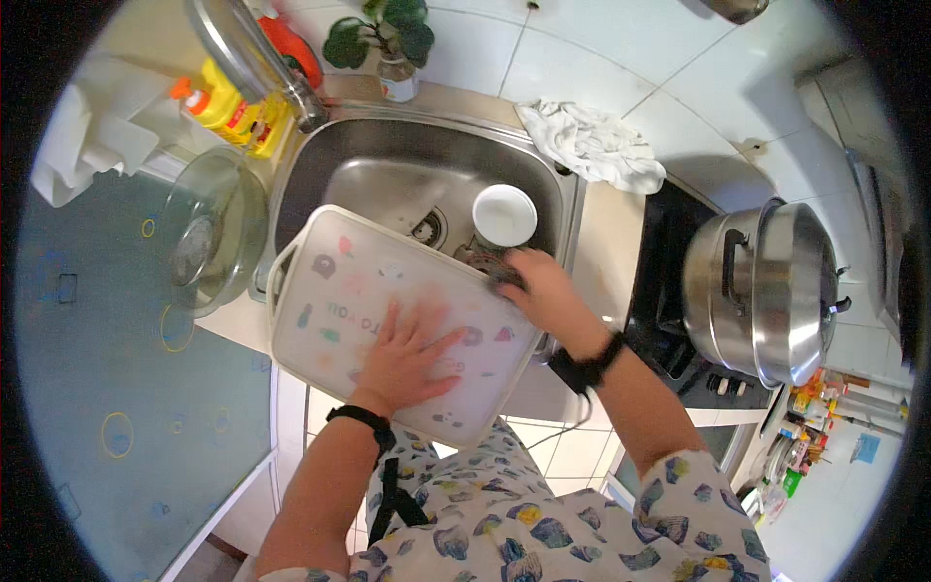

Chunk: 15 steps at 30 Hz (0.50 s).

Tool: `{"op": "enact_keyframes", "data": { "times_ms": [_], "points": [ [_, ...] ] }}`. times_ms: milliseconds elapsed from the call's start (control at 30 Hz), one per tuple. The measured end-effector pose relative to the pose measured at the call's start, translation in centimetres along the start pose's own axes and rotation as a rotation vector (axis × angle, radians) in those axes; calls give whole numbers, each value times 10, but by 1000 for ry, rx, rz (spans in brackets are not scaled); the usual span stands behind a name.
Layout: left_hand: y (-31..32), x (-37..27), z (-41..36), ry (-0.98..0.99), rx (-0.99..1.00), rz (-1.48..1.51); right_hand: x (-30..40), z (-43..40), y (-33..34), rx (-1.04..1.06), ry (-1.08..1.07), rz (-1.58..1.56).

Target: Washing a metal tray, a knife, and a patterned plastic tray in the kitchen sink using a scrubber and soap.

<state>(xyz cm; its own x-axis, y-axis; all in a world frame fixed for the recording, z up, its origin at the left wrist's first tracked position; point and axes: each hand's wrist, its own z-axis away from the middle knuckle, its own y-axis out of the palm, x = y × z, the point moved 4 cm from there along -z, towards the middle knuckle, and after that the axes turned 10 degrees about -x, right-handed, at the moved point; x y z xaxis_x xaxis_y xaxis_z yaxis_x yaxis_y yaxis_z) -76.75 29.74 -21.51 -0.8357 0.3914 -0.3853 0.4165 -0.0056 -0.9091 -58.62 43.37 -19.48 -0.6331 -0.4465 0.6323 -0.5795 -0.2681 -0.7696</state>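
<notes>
A pale plastic cutting board [349,291] with printed fruit and animal pictures lies tilted over the near-left rim of the steel sink [407,174]. My left hand [407,353] rests flat on the board with its fingers spread. At the board's upper right edge is my right hand [534,287], blurred, its fingers curled by a dark object inside the sink; whether it grips this or the board's edge I cannot tell. A white bowl [505,215] sits in the sink just beyond my right hand, close to the drain [429,229].
A clear glass bowl [214,240] stands left of the sink beside yellow pump bottles [225,109] and the faucet [291,94]. A potted plant [396,65] and a crumpled white cloth [589,145] lie behind. A large steel steamer pot [764,291] stands on the stove at right.
</notes>
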Motion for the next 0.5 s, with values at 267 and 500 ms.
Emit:
{"op": "enact_keyframes", "data": {
  "times_ms": [267,500],
  "points": [
    [-44,50,-7,-277,-277,103,26,157,17,-296,769,-438],
    [-75,188,-50,-703,124,235,63,209,66,-370,1020,-349]
  ]
}}
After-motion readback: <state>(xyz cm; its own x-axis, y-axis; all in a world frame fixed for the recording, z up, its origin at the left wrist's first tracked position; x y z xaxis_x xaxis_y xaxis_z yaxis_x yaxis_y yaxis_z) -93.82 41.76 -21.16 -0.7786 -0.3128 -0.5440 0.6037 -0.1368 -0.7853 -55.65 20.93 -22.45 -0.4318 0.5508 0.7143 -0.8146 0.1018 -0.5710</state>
